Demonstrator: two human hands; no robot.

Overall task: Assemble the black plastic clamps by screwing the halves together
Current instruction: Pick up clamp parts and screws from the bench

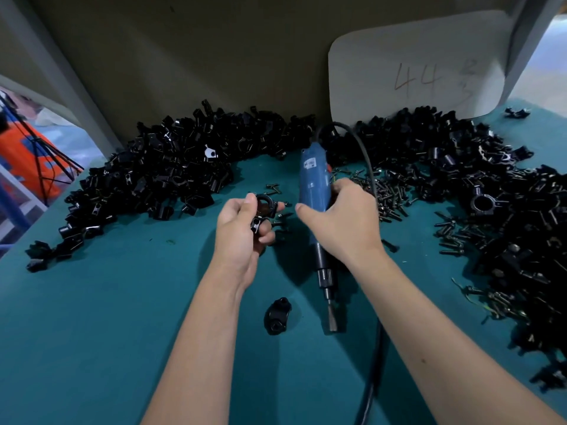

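L hand (242,231) grip curled round a clamp (264,210), pinched w/ thumb & fingers above the counter (92,332); R hand (340,222) wrapped on driver (316,191), bit down; loose half (277,315) near bit; clamp prob light, stiff, slick; hold by ring sides.

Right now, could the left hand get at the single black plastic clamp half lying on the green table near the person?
Probably not at once: the left hand already grips a black ring-shaped clamp part. The path to the lone black plastic clamp half on the green table looks free, beside the blue electric screwdriver.
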